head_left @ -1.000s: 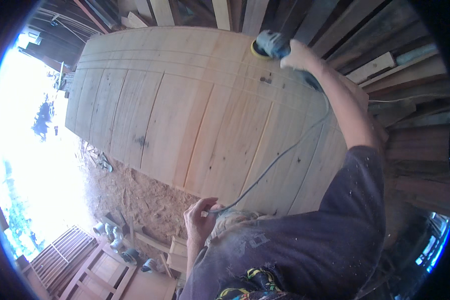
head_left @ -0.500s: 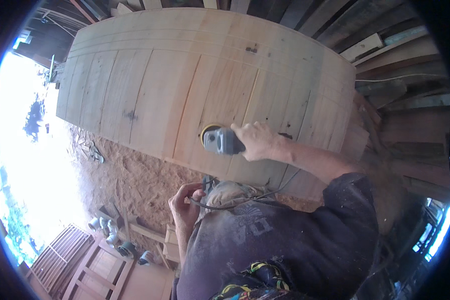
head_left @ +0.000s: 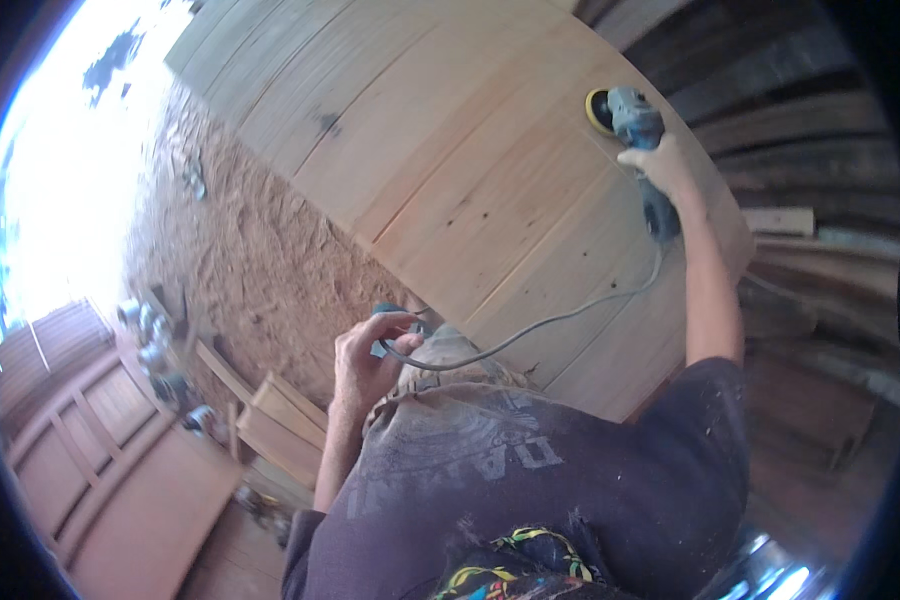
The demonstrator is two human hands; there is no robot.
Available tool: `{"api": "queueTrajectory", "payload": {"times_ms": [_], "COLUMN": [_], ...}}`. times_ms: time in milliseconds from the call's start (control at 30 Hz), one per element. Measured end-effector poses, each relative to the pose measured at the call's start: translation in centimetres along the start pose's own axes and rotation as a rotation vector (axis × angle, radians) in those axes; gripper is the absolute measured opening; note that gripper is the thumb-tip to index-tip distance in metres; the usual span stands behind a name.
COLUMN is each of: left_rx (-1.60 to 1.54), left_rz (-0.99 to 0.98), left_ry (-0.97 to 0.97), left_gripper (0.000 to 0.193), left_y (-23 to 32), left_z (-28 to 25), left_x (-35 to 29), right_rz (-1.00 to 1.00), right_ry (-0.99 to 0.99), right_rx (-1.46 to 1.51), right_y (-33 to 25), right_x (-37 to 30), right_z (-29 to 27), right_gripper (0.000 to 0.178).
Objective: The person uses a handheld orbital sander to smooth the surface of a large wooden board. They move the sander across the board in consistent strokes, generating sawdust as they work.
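Note:
My right hand grips the body of a grey-blue angle grinder fitted with a yellow-rimmed disc. The tool is over the far right part of a large planked wooden panel; whether its disc touches the wood is hard to tell. From its rear end a grey power cord curves back across the panel toward my body. Close to my waist, my left hand is closed around that cord with curled fingers. Dark knots and long seams mark the panel's pale boards.
Stacked dark timber lies beyond the panel's right edge. Sandy ground runs along its left side. Lower left are a framed wooden door, wood pieces and several small round objects.
My right hand has carried the grinder away from me and to the right across the panel. The cord is drawn out longer. My view has turned, and my left hand still holds the cord.

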State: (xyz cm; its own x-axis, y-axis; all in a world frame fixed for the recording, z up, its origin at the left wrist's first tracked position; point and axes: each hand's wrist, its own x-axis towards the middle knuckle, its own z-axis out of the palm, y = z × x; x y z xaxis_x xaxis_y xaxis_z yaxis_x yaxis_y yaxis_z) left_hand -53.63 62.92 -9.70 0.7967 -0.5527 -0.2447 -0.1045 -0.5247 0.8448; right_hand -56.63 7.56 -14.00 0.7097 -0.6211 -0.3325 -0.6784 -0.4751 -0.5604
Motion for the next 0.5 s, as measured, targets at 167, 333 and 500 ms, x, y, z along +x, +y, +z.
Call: {"api": "queueTrajectory", "payload": {"times_ms": [167,333,500], "left_rx": [-0.099,-0.171,-0.194], "left_rz": [-0.036,-0.041,-0.059], "left_ry": [0.129,0.152,0.174], "left_gripper": [0.031,0.034,0.04], "left_y": [-2.1,-4.3,-6.7], "left_z": [-2.4,-4.1,-5.7], "left_x": [-1.8,-0.8,-0.7], "right_rz": [-0.127,-0.441,-0.299], "right_ry": [-0.206,-0.4,-0.298], "right_rx": [-0.088,-0.378,-0.445], "right_y": [-11.1,-18.4,-19.0], "right_x": [-8.3,-14.7,-11.2], "right_z": [9.4,19.4,15.3], "right_gripper": [0.044,0.063,0.06]}}
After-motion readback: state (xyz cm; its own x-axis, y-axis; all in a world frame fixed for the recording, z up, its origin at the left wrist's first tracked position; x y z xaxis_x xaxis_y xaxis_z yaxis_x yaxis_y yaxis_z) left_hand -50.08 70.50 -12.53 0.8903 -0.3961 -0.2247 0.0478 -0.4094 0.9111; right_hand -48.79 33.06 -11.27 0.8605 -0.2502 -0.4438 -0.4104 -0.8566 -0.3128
